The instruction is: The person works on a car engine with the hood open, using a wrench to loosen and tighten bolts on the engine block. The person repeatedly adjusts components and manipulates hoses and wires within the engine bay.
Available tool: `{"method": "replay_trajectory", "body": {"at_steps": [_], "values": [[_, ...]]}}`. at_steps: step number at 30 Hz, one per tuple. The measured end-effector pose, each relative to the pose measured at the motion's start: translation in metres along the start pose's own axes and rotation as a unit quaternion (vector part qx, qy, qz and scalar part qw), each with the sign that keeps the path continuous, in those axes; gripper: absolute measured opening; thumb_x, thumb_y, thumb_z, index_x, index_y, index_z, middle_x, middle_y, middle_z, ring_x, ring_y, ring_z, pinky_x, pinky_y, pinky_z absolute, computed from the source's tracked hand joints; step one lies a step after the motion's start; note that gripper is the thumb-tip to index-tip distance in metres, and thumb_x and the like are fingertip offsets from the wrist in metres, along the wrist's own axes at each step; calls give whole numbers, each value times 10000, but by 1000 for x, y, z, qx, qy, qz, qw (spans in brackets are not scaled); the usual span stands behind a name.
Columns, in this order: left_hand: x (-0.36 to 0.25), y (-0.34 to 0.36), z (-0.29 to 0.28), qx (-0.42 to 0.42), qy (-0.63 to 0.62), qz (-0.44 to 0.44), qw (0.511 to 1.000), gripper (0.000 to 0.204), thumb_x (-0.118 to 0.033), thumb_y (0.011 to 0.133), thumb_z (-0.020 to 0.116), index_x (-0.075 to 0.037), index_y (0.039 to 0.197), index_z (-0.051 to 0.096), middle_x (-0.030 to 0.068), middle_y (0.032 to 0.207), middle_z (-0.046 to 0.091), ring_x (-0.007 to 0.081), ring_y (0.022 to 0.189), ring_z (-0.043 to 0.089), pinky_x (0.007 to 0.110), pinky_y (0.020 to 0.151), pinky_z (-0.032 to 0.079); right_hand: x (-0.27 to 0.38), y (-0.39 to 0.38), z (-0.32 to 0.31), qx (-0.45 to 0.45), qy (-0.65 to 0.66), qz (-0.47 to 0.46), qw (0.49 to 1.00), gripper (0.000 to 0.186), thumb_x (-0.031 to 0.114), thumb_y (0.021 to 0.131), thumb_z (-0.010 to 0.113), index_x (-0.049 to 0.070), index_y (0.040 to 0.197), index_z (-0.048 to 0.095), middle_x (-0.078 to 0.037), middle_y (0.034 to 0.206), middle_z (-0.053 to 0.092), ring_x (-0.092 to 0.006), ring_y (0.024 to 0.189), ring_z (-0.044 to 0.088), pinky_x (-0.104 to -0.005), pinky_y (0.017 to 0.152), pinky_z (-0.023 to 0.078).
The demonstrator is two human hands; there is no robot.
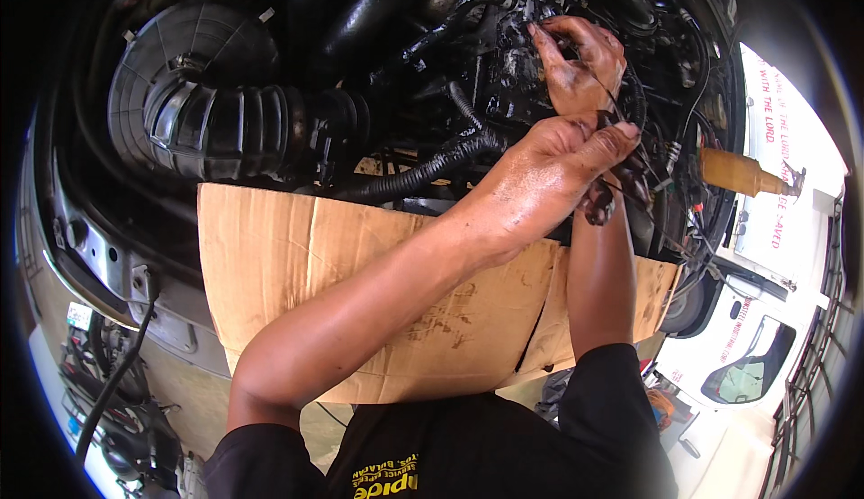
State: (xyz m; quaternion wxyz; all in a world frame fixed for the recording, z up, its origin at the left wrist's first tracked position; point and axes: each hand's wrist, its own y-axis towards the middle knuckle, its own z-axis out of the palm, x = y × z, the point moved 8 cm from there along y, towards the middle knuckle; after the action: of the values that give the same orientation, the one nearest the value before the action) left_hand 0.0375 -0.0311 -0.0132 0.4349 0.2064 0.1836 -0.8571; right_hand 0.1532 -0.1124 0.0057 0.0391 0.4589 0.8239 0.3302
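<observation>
Both my hands are over the right side of a greasy engine bay. My left hand (pixel 580 152) reaches across from the lower left and is closed, its thumb pressed along the curled fingers. Something dark shows at its edge, but I cannot make out what it holds. Just beyond it, my right hand (pixel 583 62) is closed with thumb and fingertips curled together beside an oily metal engine part (pixel 522 44). A thin black line (pixel 605 87) passes by this hand; whether the fingers grip it is hidden. Grease darkens the fingers of both hands.
A flat cardboard sheet (pixel 360 274) covers the front edge below my arms. To the left is a ribbed black air intake hose (pixel 225 130); a corrugated conduit (pixel 423 170) crosses the middle. An amber plastic bottle (pixel 742 173) lies at the right edge. A white vehicle (pixel 720 355) stands beyond.
</observation>
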Motion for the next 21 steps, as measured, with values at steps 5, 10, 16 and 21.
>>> {"method": "replay_trajectory", "body": {"at_steps": [5,10,16,21], "values": [[0,2,0,21,22,-6,1000,354,-403,1105,659,-82,957,676,-17,757,602,87,674,549,267,666,462,-1,-1,8,64,-2,18,998,147,279,878,773,134,895,765,-14,792,708,-258,807,685,-424,1025,401],[-4,4,-2,-10,-22,10,1000,399,-429,1102,659,-95,883,659,-7,743,614,90,658,548,266,661,459,5,1,11,93,-82,-4,992,154,257,874,872,128,920,803,-6,838,777,-218,822,728,-398,1012,457],[2,3,-5,-3,78,-5,997,395,-444,1104,651,-86,942,694,-21,770,639,85,673,555,262,671,456,1,4,11,79,-65,7,995,196,283,882,862,104,942,809,-30,858,778,-247,868,734,-421,1033,443],[0,3,-10,-38,71,13,997,317,-362,1095,645,-75,976,711,-22,815,677,75,711,586,264,716,480,13,5,8,68,-89,-10,994,204,300,930,780,111,1006,783,-54,938,776,-284,938,714,-428,1013,435]]}}
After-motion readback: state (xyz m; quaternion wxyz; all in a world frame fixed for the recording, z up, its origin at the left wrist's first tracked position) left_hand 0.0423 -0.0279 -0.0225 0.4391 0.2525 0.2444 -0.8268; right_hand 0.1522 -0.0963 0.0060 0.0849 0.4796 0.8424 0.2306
